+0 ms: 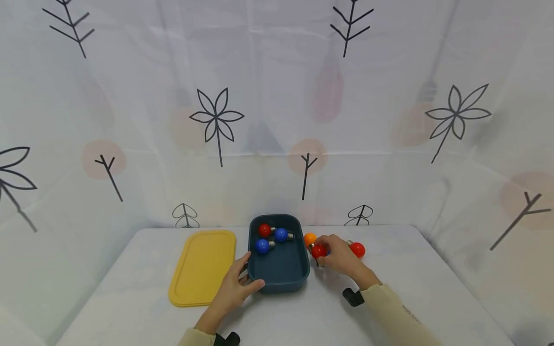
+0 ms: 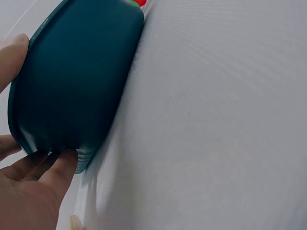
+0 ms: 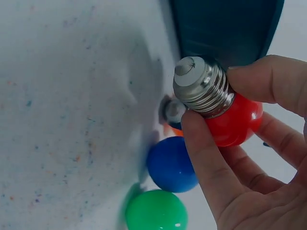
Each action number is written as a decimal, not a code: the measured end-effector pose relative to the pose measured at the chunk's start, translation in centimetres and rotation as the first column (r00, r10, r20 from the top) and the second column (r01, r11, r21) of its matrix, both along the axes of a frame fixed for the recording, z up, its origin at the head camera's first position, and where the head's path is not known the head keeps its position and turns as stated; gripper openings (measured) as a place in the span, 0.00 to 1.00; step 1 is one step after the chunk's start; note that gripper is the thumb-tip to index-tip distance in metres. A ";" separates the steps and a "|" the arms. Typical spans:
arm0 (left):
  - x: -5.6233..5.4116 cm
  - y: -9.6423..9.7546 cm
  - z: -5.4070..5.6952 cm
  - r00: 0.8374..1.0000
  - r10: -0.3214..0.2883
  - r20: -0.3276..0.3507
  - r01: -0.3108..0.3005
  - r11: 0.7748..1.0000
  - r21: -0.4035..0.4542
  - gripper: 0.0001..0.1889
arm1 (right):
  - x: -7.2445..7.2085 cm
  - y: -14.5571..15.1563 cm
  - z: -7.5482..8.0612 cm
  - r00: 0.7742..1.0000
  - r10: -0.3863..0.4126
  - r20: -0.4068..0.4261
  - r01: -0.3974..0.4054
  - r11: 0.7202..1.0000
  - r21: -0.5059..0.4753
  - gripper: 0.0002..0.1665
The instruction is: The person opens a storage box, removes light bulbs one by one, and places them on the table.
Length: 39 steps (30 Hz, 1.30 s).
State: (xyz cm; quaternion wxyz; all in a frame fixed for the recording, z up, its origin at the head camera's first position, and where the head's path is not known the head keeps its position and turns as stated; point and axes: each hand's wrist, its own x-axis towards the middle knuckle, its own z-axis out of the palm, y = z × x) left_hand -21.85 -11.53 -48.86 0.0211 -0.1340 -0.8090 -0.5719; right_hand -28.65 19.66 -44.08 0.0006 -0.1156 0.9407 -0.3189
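My right hand (image 1: pixel 342 258) pinches a red light bulb (image 3: pixel 236 122) between thumb and fingers, just off the container's right side. In the right wrist view its metal screw base points up and left. My left hand (image 1: pixel 231 289) grips the near left corner of a dark teal container (image 1: pixel 279 271), thumb at the front and fingers at the side. Inside lie a red bulb (image 1: pixel 264 230) and two blue bulbs, one of them a blue bulb (image 1: pixel 261 246) at the left wall. Under my right hand are a blue bulb (image 3: pixel 172 164) and a green bulb (image 3: pixel 156 211).
An orange bulb (image 1: pixel 309 239) lies against the container's right side. Another red bulb (image 1: pixel 357 249) rests beyond my right hand. To the left of the container, a yellow lid (image 1: pixel 203 269) lies flat on the white-covered table (image 1: pixel 311 317). A patterned cloth hangs behind.
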 end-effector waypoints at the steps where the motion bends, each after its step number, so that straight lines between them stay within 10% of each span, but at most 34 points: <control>1: 0.0 0.0 0.0 1.000 0.000 0.005 0.000 1.000 -0.002 0.44 | 0.0 0.0 -0.1 1.000 0.000 0.004 0.000 1.000 0.001 0.22; 39: 0.4 0.1 0.6 1.000 0.002 0.031 -0.002 1.000 0.014 0.45 | 0.5 0.2 -1.3 1.000 -0.004 0.003 0.004 0.998 0.070 0.23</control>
